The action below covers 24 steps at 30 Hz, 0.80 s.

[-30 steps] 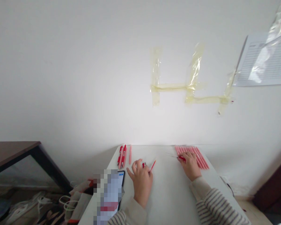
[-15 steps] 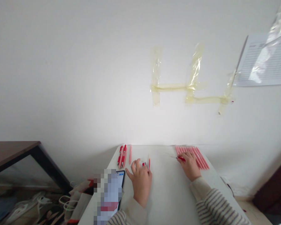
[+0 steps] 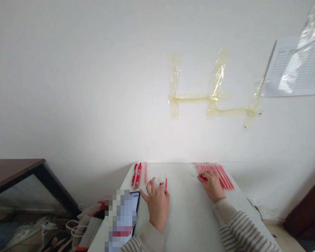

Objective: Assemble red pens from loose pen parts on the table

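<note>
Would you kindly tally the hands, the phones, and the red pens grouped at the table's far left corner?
Hands: 2 (left hand, right hand)
Phone: 1
Red pens: 2
Total: 5

Can't see parts of several pink pens (image 3: 226,178) under the right hand (image 3: 211,185), nor the lower end of the red stick (image 3: 166,183) at the left hand (image 3: 157,204). Can't identify the tiny red and grey bits (image 3: 160,184) just beyond it. Can't read the pixelated phone (image 3: 134,203) left of it, nor, high right of both, the edge-cropped sheet (image 3: 309,77).
</note>
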Each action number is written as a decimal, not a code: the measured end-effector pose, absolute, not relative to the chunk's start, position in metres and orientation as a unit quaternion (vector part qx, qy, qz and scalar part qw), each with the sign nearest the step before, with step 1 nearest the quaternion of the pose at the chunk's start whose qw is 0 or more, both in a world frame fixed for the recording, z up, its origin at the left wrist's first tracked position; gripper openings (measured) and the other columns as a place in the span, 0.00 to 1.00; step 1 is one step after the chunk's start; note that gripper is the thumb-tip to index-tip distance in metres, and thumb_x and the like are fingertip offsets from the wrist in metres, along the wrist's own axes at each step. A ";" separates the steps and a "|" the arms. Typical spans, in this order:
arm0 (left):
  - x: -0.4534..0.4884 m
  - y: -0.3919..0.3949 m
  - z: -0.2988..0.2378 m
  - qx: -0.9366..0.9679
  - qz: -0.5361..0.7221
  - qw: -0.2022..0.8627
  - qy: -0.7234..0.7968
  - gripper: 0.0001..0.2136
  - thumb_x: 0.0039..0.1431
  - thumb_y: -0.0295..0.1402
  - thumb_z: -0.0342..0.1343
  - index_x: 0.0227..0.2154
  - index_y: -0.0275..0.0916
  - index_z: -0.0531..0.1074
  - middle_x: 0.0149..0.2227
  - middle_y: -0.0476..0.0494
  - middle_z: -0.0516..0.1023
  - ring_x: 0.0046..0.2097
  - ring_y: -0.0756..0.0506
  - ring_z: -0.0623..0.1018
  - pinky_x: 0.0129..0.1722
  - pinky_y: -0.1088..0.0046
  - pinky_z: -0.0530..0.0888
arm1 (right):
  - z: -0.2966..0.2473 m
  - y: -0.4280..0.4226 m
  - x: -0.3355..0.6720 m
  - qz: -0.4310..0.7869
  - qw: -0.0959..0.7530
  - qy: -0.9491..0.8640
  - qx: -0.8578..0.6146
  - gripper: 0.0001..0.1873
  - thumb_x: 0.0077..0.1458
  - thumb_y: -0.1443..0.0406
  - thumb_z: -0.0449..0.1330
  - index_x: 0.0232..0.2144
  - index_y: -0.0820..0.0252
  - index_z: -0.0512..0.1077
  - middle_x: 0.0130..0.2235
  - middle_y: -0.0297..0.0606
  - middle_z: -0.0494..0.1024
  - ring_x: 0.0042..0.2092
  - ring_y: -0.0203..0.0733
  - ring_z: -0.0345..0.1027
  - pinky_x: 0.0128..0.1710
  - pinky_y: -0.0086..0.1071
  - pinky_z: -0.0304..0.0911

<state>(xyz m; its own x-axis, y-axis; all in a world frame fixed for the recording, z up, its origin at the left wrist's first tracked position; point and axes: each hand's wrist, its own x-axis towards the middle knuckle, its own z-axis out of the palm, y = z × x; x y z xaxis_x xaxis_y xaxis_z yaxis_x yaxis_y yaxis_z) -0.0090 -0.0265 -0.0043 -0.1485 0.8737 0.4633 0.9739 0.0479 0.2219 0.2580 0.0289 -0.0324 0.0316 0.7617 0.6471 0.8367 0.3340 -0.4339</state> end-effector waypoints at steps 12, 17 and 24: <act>-0.009 -0.027 -0.002 -0.638 -0.258 0.088 -0.720 0.08 0.55 0.32 0.56 0.35 0.44 0.79 0.61 0.39 0.68 0.64 0.34 0.60 0.63 0.34 0.52 | -0.036 0.031 0.259 -0.037 0.437 -0.695 -0.570 0.12 0.62 0.58 0.56 0.34 0.55 0.77 0.39 0.43 0.78 0.46 0.53 0.66 0.50 0.50 0.63; -0.009 -0.027 0.005 -0.638 -0.305 0.089 -0.702 0.06 0.56 0.32 0.58 0.34 0.45 0.79 0.57 0.41 0.70 0.61 0.36 0.64 0.63 0.40 0.55 | -0.036 0.032 0.261 -0.021 0.433 -0.698 -0.569 0.11 0.62 0.59 0.57 0.35 0.56 0.77 0.39 0.44 0.78 0.48 0.54 0.65 0.51 0.50 0.63; -0.009 -0.023 0.008 -0.654 -0.356 0.036 -0.666 0.06 0.55 0.32 0.61 0.35 0.47 0.80 0.54 0.43 0.72 0.57 0.39 0.67 0.62 0.50 0.61 | -0.032 0.030 0.255 0.005 0.415 -0.729 -0.545 0.08 0.61 0.60 0.60 0.36 0.55 0.78 0.40 0.42 0.78 0.49 0.53 0.67 0.52 0.50 0.64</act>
<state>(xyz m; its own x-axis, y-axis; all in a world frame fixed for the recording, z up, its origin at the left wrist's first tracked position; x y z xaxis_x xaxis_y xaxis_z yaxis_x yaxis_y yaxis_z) -0.0085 -0.0230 0.0081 -0.1423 0.8460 0.5138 0.8971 -0.1090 0.4281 0.2547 0.0304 -0.0323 -0.0619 0.7976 0.6000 0.7896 0.4068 -0.4595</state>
